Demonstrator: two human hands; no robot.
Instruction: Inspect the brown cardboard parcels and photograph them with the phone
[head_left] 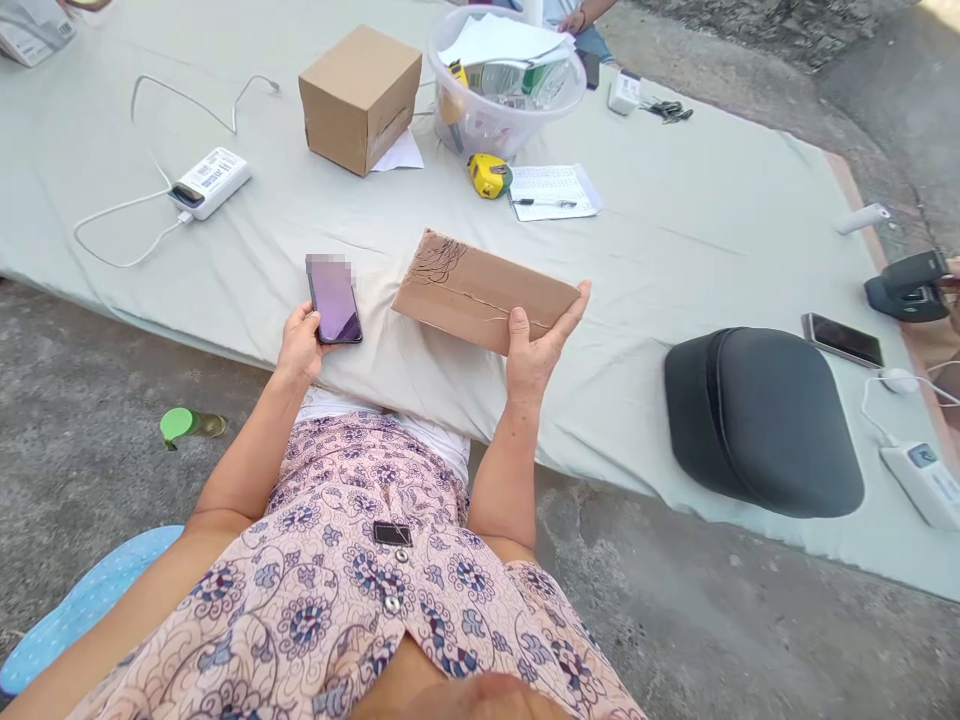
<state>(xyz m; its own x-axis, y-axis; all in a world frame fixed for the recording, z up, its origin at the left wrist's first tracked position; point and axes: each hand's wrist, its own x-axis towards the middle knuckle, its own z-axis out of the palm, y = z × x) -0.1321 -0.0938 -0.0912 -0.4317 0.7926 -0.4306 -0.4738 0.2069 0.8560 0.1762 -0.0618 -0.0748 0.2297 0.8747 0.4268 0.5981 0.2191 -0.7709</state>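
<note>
Phone in left hand, brown cardboard piece in right hand, both at the near edge of the cloth-covered bench.
White power bank [210, 184] with attached cable: toward the left end of the bench [637, 270]. Left hand [298, 345]: closed about the lower part of the phone [336, 300]. Closed cardboard box [360, 100]: toward the far edge. Brown cardboard piece [480, 292]: tilted, dark lines at its far-left corner; contact with the cloth cannot be determined. Right hand [534, 365]: pinches the piece's right end, thumb on the upper face, fingers along the end. Translucent basin [480, 128]: at the far edge, behind the yellow tape measure [489, 176]. Black case [772, 420]: at the near edge, toward the right end.
</note>
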